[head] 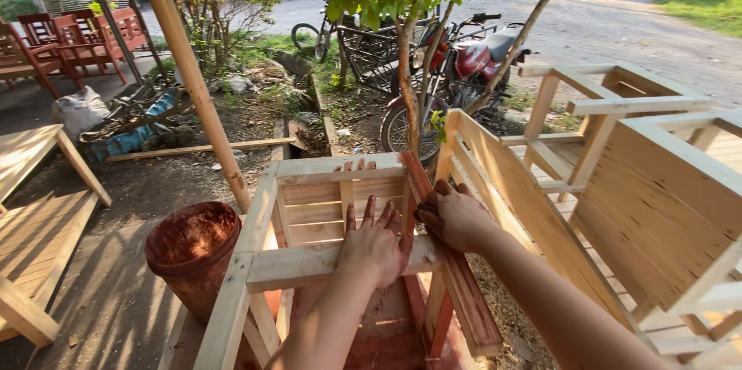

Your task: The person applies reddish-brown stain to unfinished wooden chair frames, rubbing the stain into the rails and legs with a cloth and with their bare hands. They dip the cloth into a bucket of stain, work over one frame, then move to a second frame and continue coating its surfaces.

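An unpainted wooden chair frame [309,173] stands below me, with its right armrest [456,285] stained reddish brown. My left hand [376,242], stained red, lies flat with fingers spread on a pale cross rail [305,266] of the frame. My right hand [452,215], also stained, presses on the stained armrest with its fingers curled; whether it holds a rag is unclear.
A round bucket [193,250] coated in red-brown stain stands on the ground to the left. Bare wooden chairs [618,177] crowd the right. A bamboo post [197,88] rises behind the frame. A motorcycle [464,69] is parked by a tree; red chairs [69,38] stand far left.
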Action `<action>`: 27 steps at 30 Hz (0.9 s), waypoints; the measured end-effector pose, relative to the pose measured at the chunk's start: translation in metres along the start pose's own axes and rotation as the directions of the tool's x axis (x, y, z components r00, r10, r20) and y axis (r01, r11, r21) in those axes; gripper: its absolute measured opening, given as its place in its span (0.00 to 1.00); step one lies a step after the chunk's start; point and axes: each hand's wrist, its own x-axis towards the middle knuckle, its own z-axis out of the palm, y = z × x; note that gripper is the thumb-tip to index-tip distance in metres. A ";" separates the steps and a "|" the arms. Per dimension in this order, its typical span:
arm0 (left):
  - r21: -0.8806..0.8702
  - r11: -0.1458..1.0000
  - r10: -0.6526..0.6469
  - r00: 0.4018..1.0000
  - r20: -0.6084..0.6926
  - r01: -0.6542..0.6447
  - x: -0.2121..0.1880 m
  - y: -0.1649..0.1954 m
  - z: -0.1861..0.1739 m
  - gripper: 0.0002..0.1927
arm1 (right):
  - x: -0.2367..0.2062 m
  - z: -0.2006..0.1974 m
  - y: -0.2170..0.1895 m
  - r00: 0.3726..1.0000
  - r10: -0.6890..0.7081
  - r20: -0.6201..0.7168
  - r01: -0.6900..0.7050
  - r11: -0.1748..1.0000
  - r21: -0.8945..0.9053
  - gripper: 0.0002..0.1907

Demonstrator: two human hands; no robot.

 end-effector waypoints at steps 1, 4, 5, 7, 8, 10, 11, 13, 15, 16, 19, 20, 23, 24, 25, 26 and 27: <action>0.003 1.000 -0.003 1.000 -0.006 0.003 0.002 0.000 0.001 0.36 | -0.008 -0.003 -0.005 1.000 -0.008 0.011 0.008 1.000 -0.021 0.16; 0.025 1.000 -0.012 0.999 -0.030 0.013 0.007 -0.001 0.003 0.36 | -0.034 -0.013 -0.022 0.993 0.109 0.041 -0.108 0.994 -0.012 0.16; 0.035 0.999 -0.014 0.999 -0.039 0.015 0.008 -0.001 0.003 0.36 | -0.042 -0.017 -0.028 0.984 0.172 0.050 -0.172 0.985 0.001 0.16; 0.073 0.997 -0.016 1.000 -0.024 0.018 0.009 0.000 0.003 0.35 | -0.058 -0.027 -0.041 0.975 0.215 0.051 -0.216 0.976 0.019 0.16; 0.092 0.996 -0.018 1.000 -0.016 0.019 0.010 0.000 0.002 0.35 | -0.065 -0.031 -0.048 0.970 0.235 0.052 -0.237 0.971 0.028 0.16; 0.092 0.995 -0.028 0.999 -0.024 0.030 0.010 -0.001 0.002 0.36 | -0.078 -0.039 -0.060 0.961 0.259 0.098 -0.263 0.964 0.031 0.16; 0.092 0.995 -0.032 0.999 -0.029 0.035 0.010 -0.001 0.002 0.36 | -0.083 -0.043 -0.064 0.955 0.271 0.120 -0.276 0.961 0.032 0.16; 0.100 0.994 -0.037 0.998 -0.047 0.042 0.011 -0.003 0.003 0.36 | -0.094 -0.046 -0.073 0.932 0.315 0.177 -0.333 0.939 0.084 0.16; 0.103 0.994 -0.041 0.997 -0.059 0.047 0.011 -0.004 0.005 0.36 | -0.106 -0.050 -0.077 0.955 0.257 0.150 -0.276 0.954 0.119 0.15; 0.101 0.994 -0.042 0.997 -0.064 0.049 0.012 -0.005 0.005 0.36 | -0.112 -0.051 -0.079 0.980 0.178 0.091 -0.188 0.975 0.121 0.15; 0.094 0.994 -0.050 0.996 -0.075 0.057 0.013 -0.005 0.007 0.36 | -0.129 -0.055 -0.082 0.996 0.078 0.034 -0.082 0.989 0.122 0.13; 0.091 0.994 -0.054 0.996 -0.076 0.061 0.014 -0.005 0.007 0.36 | -0.134 -0.057 -0.084 0.997 0.070 0.036 -0.074 0.990 0.124 0.13; 0.065 0.995 -0.068 0.994 -0.085 0.073 0.013 -0.004 0.007 0.36 | -0.149 -0.063 -0.089 1.000 0.022 0.004 -0.022 0.985 0.168 0.13; 0.068 0.995 -0.061 0.994 -0.088 0.067 0.013 -0.004 0.007 0.35 | -0.154 -0.066 -0.091 0.999 0.037 0.028 -0.041 0.986 0.160 0.13; 0.070 0.996 -0.057 0.994 -0.090 0.063 0.012 -0.003 0.007 0.35 | -0.159 -0.068 -0.092 0.997 0.051 0.051 -0.058 0.987 0.152 0.13; 0.072 0.995 -0.054 0.994 -0.096 0.061 0.012 -0.003 0.007 0.35 | -0.161 -0.070 -0.093 0.995 0.062 0.072 -0.072 0.987 0.142 0.13; 0.070 0.996 -0.052 0.994 -0.094 0.059 0.011 -0.003 0.006 0.35 | -0.162 -0.072 -0.094 0.997 0.047 0.069 -0.057 0.988 0.140 0.13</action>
